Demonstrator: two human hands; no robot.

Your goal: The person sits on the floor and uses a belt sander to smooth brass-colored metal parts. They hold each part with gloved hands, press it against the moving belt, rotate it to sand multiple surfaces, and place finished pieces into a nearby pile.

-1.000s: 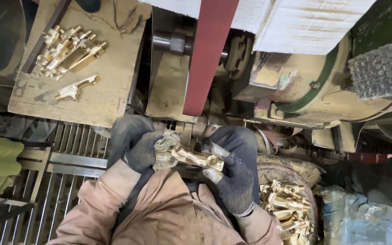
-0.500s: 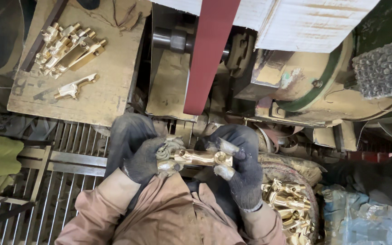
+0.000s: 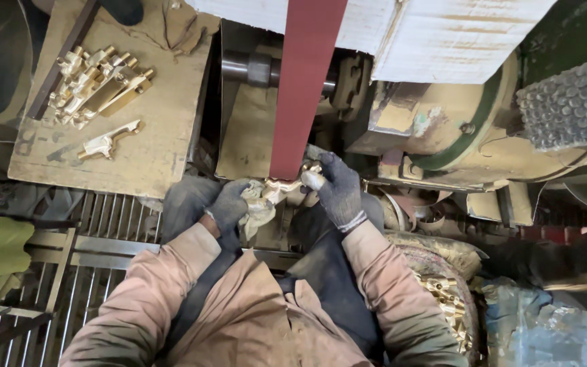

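Above the left hand (image 3: 229,204), a dusty surface (image 3: 157,146) holds brass pieces (image 3: 96,81). Both hands, right hand (image 3: 338,190) included, clasping the brass fitting (image 3: 281,187), have risen to the red belt (image 3: 300,88).

Brass castings (image 3: 96,83) on wooden board (image 3: 157,153)

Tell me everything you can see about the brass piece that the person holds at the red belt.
The brass piece is a small, elongated casting of shiny golden metal, with an uneven shape. It lies roughly level, pressed against the lower end of the red belt. The left hand, in a dark glove, holds its left end through a pale rag; the right hand, also gloved, holds its right end. Most of its surface is covered by the gloves and the rag, so finer details cannot be told.
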